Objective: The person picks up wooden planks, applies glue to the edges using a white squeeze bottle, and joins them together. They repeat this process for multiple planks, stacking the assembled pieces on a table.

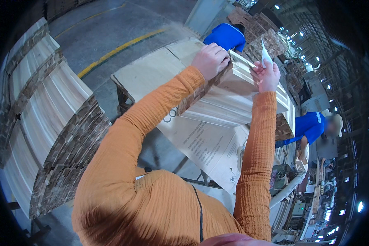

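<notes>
A white squeeze bottle (266, 57) with a thin pointed nozzle stands nozzle-up in my right hand (268, 76). My fingers are closed round its lower part, above the right side of a stack of pale wooden boards (223, 100). At the far left corner of that stack is my left hand (211, 60), its fingers curled in against the end of the boards. What those fingers pinch, if anything, is hidden. Both arms reach forward in orange sleeves. The stack sits on a worktable (145, 78) with a printed cardboard sheet (205, 149) over its near part.
A tall pile of wooden boards (49, 98) stands to the left. One person in blue (226, 36) bends beyond the table; another person in blue (311, 126) works at the right. A yellow line (119, 50) marks the floor. A pale pipe (289, 189) runs at lower right.
</notes>
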A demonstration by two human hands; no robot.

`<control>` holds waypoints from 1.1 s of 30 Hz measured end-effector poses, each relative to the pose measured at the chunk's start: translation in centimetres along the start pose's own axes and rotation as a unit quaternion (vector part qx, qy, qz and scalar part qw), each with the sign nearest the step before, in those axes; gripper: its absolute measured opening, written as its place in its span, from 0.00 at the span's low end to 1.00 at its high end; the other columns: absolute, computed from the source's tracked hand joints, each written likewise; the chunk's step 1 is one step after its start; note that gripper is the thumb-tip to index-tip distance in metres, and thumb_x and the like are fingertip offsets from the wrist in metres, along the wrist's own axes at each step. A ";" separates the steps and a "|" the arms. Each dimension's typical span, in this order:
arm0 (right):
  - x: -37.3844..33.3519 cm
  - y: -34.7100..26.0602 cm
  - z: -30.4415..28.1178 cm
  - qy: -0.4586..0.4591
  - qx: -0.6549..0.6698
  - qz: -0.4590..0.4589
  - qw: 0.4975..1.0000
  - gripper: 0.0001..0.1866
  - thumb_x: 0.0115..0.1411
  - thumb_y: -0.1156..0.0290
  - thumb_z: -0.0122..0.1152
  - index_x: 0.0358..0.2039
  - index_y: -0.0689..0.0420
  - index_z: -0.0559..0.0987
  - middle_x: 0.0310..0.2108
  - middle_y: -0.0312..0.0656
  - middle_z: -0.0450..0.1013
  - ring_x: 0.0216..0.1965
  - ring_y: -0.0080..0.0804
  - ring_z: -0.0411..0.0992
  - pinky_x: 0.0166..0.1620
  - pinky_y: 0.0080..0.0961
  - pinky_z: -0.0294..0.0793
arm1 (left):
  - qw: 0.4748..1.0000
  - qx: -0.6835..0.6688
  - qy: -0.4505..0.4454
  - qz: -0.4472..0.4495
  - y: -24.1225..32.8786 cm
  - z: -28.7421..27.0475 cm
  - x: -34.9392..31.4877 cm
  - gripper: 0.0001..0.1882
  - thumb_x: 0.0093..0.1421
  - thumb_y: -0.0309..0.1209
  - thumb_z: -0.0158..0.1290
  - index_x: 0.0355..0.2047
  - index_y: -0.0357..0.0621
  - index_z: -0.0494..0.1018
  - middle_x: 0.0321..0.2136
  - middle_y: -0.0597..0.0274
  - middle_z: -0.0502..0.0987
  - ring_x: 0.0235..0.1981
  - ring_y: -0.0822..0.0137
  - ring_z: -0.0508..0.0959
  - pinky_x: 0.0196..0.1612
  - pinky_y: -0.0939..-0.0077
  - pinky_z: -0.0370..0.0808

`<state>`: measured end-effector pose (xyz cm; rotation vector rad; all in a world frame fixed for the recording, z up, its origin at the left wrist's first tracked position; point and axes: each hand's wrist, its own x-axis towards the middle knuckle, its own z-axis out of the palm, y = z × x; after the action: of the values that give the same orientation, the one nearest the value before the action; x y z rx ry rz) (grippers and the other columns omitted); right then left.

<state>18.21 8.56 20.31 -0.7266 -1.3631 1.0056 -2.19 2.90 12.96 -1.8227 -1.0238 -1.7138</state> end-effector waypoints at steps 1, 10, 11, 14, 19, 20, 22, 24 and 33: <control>0.0 0.0 0.0 -0.002 0.001 0.000 1.000 0.12 0.60 0.68 0.56 0.39 0.62 0.70 0.27 0.46 0.74 0.23 0.27 0.71 0.30 0.21 0.74 | 0.999 -0.017 0.005 -0.033 0.5 0.2 -0.3 0.05 0.51 0.28 0.57 0.26 0.40 0.73 0.25 0.59 0.74 0.33 0.60 0.74 0.37 0.67 0.71; 0.2 0.3 0.0 0.000 0.014 -0.002 1.000 0.12 0.60 0.68 0.55 0.39 0.63 0.69 0.28 0.47 0.74 0.23 0.28 0.71 0.29 0.22 0.74 | 0.943 -0.168 -0.088 -0.272 2.8 -1.4 -1.9 0.08 0.53 0.30 0.56 0.24 0.37 0.73 0.22 0.54 0.76 0.24 0.65 0.76 0.30 0.73 0.71; 0.4 0.4 -0.2 0.003 0.013 -0.001 1.000 0.12 0.60 0.68 0.55 0.39 0.63 0.69 0.28 0.47 0.74 0.23 0.28 0.71 0.29 0.22 0.74 | 0.933 -0.191 -0.095 -0.290 2.8 -1.8 -2.4 0.09 0.53 0.31 0.56 0.24 0.37 0.73 0.22 0.55 0.76 0.23 0.67 0.76 0.29 0.73 0.72; 0.5 0.7 -0.6 0.008 -0.026 -0.008 1.000 0.10 0.60 0.70 0.55 0.38 0.63 0.69 0.25 0.46 0.75 0.19 0.25 0.71 0.25 0.18 0.73 | 0.907 -0.192 -0.088 -0.365 1.1 -2.9 -3.9 0.09 0.53 0.32 0.56 0.25 0.38 0.73 0.23 0.51 0.77 0.25 0.60 0.77 0.32 0.68 0.73; 0.2 0.1 0.3 0.013 -0.009 -0.008 1.000 0.11 0.60 0.70 0.56 0.37 0.63 0.69 0.25 0.46 0.75 0.19 0.25 0.71 0.24 0.17 0.72 | 0.873 0.152 -0.129 -0.444 -9.6 -5.2 -8.7 0.16 0.57 0.33 0.52 0.45 0.45 0.69 0.34 0.53 0.78 0.37 0.59 0.78 0.39 0.69 0.74; 0.6 -0.4 1.8 -0.007 0.005 -0.019 1.000 0.11 0.60 0.70 0.56 0.37 0.63 0.69 0.25 0.46 0.75 0.19 0.25 0.71 0.24 0.17 0.71 | 0.872 0.337 -0.094 -0.343 -13.8 -8.0 -11.4 0.18 0.58 0.34 0.51 0.49 0.46 0.67 0.42 0.49 0.74 0.45 0.57 0.74 0.46 0.68 0.70; 0.5 0.0 1.5 -0.009 0.000 -0.017 1.000 0.11 0.60 0.70 0.56 0.37 0.63 0.69 0.25 0.46 0.75 0.19 0.24 0.70 0.24 0.17 0.71 | 0.813 0.491 -0.068 -0.306 -15.6 -8.6 -12.9 0.22 0.60 0.36 0.49 0.54 0.47 0.63 0.53 0.46 0.67 0.55 0.54 0.67 0.56 0.66 0.64; -0.1 0.5 -0.1 0.011 -0.010 -0.008 1.000 0.10 0.60 0.70 0.55 0.37 0.63 0.69 0.25 0.46 0.75 0.18 0.24 0.70 0.24 0.17 0.71 | 0.822 0.383 -0.067 -0.415 -13.4 -7.4 -12.5 0.26 0.60 0.38 0.50 0.58 0.45 0.61 0.58 0.46 0.62 0.59 0.54 0.62 0.60 0.66 0.59; -0.7 -0.2 -0.3 0.025 -0.020 -0.002 0.999 0.09 0.60 0.71 0.54 0.37 0.63 0.69 0.24 0.45 0.75 0.19 0.23 0.70 0.24 0.17 0.71 | 0.758 -0.507 -0.079 -0.403 -1.7 1.4 -3.0 0.28 0.61 0.44 0.52 0.55 0.38 0.65 0.50 0.59 0.71 0.49 0.71 0.69 0.53 0.77 0.65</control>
<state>18.55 7.90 20.17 -0.7732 -1.3439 0.9541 -2.42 4.37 9.51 -2.3159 -1.1324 -3.1491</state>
